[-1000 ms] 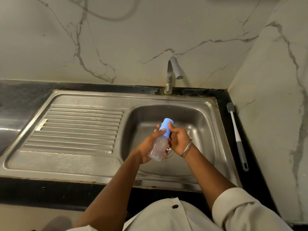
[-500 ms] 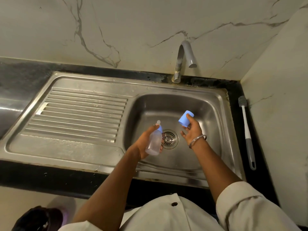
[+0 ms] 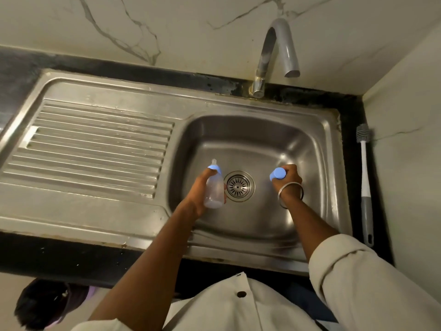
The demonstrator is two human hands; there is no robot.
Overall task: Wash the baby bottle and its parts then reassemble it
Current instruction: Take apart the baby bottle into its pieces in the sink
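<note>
You are holding the bottle (image 3: pixel 214 187) upright in your left hand (image 3: pixel 200 194), fingers wrapped around its body, over the sink (image 3: pixel 262 139) beside the drain (image 3: pixel 238 186). Your right hand (image 3: pixel 287 179) is gripping the blue cap (image 3: pixel 277 174), well apart. Set the cap down in the basin; next, unscrew the collar while keeping the bottle steady.
</note>
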